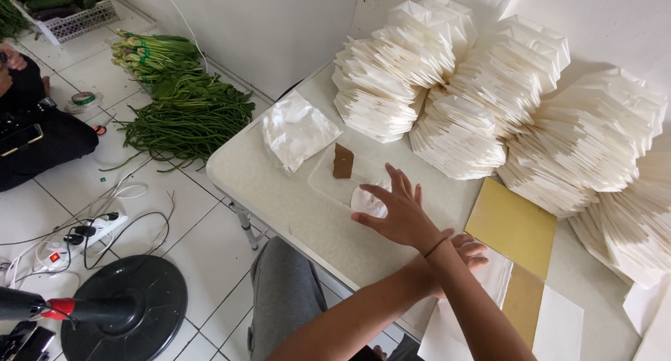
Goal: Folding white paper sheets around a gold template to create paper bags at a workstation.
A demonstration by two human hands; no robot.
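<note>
Arms crossed at the table edge. Right hand spread wide, fingers flat on a crumpled clear plastic bag lying in a shallow clear tray. Left hand rests on white paper sheets, grip hidden, perhaps loose. Best pinched by 1 edge, so the thin film doesn't drag.

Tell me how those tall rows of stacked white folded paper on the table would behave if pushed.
The stacked white folded paper rows look light and already lean and fan sideways, so a push would probably topple or spread them. Thin folded edges would likely crease easily.
</note>
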